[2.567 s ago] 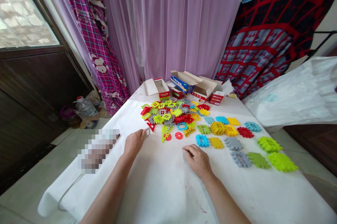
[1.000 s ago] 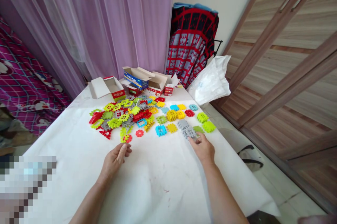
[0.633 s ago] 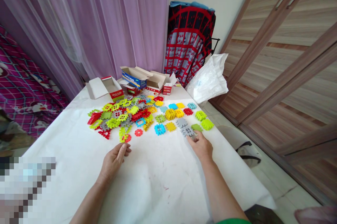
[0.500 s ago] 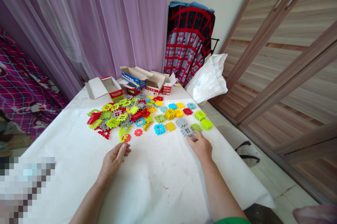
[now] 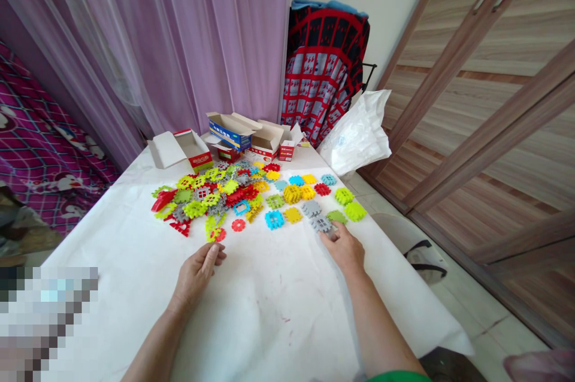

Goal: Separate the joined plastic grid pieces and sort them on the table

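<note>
My right hand (image 5: 345, 249) has its thumb and fingertips closed on a grey interlocking block (image 5: 320, 224) with a window-like grid, flat on the table. Touching its far side is a plain grey block (image 5: 311, 208); a green block (image 5: 336, 216) lies just beyond my fingers. My left hand (image 5: 202, 266) rests on the cloth, its fingers loosely curled together and nothing visible in them. Just past those fingertips is a red round piece (image 5: 219, 235), at the near edge of a mixed pile of notched plastic blocks (image 5: 202, 193). Another red round piece (image 5: 238, 225) lies to its right.
Open cardboard boxes, one blue (image 5: 230, 132) and one red (image 5: 194, 151), stand along the back of the white-covered table (image 5: 251, 310). Loose blocks such as a blue one (image 5: 274, 220) lie in the middle. A white plastic bag (image 5: 357, 133) sits at the back right corner.
</note>
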A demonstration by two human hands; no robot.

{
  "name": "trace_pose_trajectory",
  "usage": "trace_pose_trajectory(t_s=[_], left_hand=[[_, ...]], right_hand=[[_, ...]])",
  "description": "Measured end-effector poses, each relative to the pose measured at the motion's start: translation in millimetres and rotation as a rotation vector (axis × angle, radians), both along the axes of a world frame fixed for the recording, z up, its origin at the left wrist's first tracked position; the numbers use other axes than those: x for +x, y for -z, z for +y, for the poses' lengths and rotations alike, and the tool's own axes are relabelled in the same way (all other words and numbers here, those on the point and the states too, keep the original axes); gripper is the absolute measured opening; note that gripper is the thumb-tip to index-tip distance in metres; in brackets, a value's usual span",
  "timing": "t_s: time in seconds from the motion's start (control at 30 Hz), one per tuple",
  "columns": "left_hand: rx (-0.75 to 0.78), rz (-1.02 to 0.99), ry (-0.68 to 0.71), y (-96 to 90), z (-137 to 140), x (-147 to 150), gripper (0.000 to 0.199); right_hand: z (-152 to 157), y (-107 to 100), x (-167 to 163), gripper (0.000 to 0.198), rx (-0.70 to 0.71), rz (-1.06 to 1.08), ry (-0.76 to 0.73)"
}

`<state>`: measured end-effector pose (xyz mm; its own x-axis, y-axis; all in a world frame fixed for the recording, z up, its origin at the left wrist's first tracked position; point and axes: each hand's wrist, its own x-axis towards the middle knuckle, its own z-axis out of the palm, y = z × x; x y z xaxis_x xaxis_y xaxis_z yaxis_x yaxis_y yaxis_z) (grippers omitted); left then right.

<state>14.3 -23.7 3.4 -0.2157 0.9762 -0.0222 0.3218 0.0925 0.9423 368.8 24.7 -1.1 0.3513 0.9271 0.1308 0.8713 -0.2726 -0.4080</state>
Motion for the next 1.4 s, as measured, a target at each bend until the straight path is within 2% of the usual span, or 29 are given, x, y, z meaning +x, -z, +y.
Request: trace_pose_trajectory(t_s=[0.1, 0.27, 0.5, 0.6, 0.77, 0.9, 1.0, 1.1, 1.3, 1.4], left_hand=[[-0.009, -0.001, 0.005, 0.5, 0.2, -0.5, 0.069], [0.002, 0.002, 0.008, -1.4, -0.2, -0.2, 0.067], [-0.015, -0.022, 0.006, -3.3, -0.6, 2.5, 0.063], [-0.017, -0.033, 0.008, -2.7, -0.6, 2.6, 0.061], [-0.001, -0.029, 0.004, -1.6, -0.7, 2.7, 0.060], [0.012, -0.056, -0.019, -0.4, -0.3, 3.9, 0.059], [0.037, -0.116, -0.073, 1.3, 0.3, 4.0, 0.061], [0.069, -0.179, -0.134, 2.7, 1.5, 3.6, 0.063], [0.077, -0.243, -0.178, 1.2, 3.3, 4.7, 0.063], [0.083, -0.264, -0.174, 0.7, 3.4, 4.8, 0.061]], right_hand=[[-0.8, -1.2, -0.9, 0.049, -0.024, -0.001, 0.002], [-1.3, 1.1, 0.1, 0.049, 0.014, 0.011, 0.010], [0.8, 8.6, -13.9, 0.043, 0.164, 0.044, -0.008], [1.0, 11.2, -40.2, 0.036, 0.246, 0.047, -0.181], [-1.1, 9.7, -100.9, 0.025, 0.343, 0.017, -0.648], [6.7, -0.2, -147.7, 0.022, 0.381, -0.016, -0.854], [24.3, -10.0, -180.9, 0.024, 0.368, -0.014, -0.921], [48.3, -19.3, -211.1, 0.030, 0.313, -0.042, -0.893], [88.4, -34.8, -245.7, 0.064, 0.141, -0.189, -0.939], [97.2, -39.0, -250.9, 0.053, 0.068, -0.253, -0.967]])
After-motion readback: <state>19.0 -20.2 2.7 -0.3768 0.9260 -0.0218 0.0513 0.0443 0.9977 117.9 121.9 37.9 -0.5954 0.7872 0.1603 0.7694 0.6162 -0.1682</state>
